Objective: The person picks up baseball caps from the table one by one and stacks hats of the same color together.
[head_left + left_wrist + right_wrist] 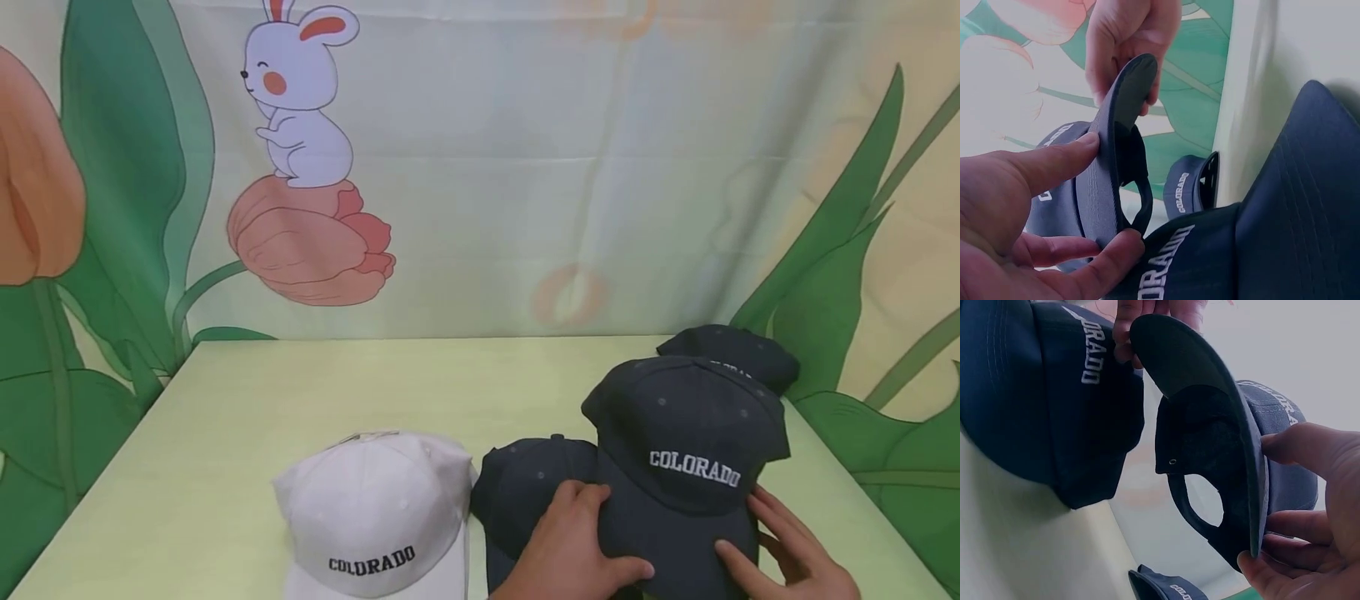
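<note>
While pinching opposite edges of the brim [682, 542] with left hand [566, 542] and right hand [798, 554], holding navy COLORADO baseball cap [682, 433] off worktop [225, 433].
Gripping with thumbs [633, 571] on brim's upper face, fingers [787, 521] bent around its edges. Overlapping second navy cap [532, 483] at left and third navy cap [731, 343] behind in head view; seeing white COLORADO baseball cap [375, 500] on worktop, just left of second navy cap.

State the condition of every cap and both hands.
Raised navy fabric cap: held by its brim above the pale-green table
White fabric cap: on the table, unheld
Near navy fabric cap: on the table, partly covered
Far navy fabric cap: on the table, partly hidden
Left hand: gripping brim's left side
Right hand: gripping brim's right side
</note>
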`<state>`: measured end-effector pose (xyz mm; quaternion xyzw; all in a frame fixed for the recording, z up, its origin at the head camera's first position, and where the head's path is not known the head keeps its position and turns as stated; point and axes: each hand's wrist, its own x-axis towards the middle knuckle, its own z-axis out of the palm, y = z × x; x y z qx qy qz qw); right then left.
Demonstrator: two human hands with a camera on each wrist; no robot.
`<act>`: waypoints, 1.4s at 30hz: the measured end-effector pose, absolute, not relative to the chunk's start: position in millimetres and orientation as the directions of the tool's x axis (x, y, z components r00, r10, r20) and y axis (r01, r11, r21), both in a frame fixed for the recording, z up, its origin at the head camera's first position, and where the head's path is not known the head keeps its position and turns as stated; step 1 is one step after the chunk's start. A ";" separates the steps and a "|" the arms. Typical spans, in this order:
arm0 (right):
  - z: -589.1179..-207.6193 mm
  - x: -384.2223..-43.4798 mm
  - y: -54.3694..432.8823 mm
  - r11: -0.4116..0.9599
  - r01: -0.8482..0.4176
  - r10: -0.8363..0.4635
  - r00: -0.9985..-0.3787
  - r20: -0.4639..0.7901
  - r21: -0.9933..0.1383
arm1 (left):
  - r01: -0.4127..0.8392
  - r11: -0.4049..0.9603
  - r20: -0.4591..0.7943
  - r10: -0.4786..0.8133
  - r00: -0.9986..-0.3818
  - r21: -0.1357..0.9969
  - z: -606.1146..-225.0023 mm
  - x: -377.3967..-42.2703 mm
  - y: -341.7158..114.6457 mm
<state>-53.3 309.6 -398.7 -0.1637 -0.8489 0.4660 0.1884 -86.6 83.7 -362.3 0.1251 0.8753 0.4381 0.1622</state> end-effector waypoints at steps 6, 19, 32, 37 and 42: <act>-400.8 -56.2 306.7 0.523 0.070 0.395 -0.903 0.169 -0.849 | 0.091 0.589 -0.140 0.335 -0.932 0.803 -360.0 -83.9 75.3; -391.1 -58.0 284.6 0.506 0.099 0.414 -0.899 0.141 -0.857 | 0.159 0.568 -0.037 0.318 -0.947 0.807 -357.9 -81.8 53.0; -387.4 -56.5 264.9 0.522 0.010 0.334 -0.922 0.194 -0.853 | 0.139 0.590 -0.048 0.290 -0.956 0.795 -355.8 -76.9 32.7; -386.9 -56.3 258.5 0.539 0.028 0.309 -0.936 0.167 -0.842 | 0.097 0.594 -0.085 0.271 -0.959 0.798 -357.3 -75.3 26.8; -387.9 -55.0 254.3 0.554 0.039 0.303 -0.940 0.158 -0.832 | 0.106 0.606 -0.064 0.253 -0.965 0.788 -359.8 -71.5 22.0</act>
